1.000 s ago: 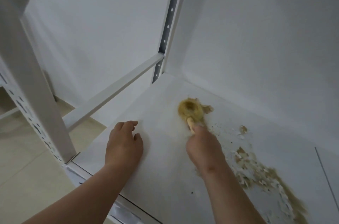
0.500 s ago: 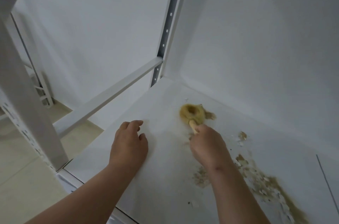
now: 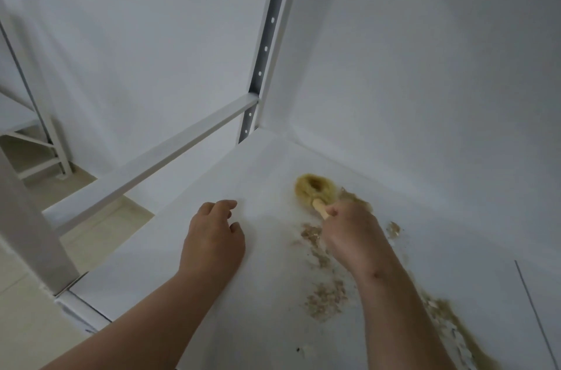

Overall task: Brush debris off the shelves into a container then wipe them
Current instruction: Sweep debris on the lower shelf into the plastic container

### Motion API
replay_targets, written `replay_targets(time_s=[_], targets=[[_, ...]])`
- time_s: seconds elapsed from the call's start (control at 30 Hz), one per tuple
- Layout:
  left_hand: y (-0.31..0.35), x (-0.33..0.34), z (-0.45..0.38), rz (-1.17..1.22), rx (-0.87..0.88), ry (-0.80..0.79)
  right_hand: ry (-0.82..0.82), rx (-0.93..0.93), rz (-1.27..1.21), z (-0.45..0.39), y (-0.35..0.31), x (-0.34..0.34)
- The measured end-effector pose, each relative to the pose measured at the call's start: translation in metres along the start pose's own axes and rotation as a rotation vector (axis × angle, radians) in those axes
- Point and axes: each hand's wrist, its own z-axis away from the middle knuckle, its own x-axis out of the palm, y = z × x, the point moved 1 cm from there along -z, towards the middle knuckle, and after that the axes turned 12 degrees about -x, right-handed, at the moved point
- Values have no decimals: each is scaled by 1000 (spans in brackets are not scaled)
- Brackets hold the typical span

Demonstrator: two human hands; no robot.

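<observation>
We see a white shelf (image 3: 212, 324) filling the lower frame; tan debris (image 3: 326, 300) lies scattered on it at lower right, a brush (image 3: 314, 189) at centre.

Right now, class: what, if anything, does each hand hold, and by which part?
The right hand grips the brush by its wooden handle, just behind the bristle head. The left hand holds nothing; it rests on the shelf.
</observation>
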Motion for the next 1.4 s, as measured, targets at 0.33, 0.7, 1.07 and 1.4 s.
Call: replay_targets(time_s=[0.33, 0.7, 1.07, 1.4], targets=[[13, 24, 5, -66, 42, -81, 5, -13, 47, -78, 9, 11], [20, 28, 16, -90, 38, -113, 94, 23, 3, -65, 54, -27], [7, 17, 29, -126, 16, -112, -66, -56, -40, 46, 61, -38], [4, 10, 56, -201, 35, -164, -74, -51, -14, 24, 39, 8]])
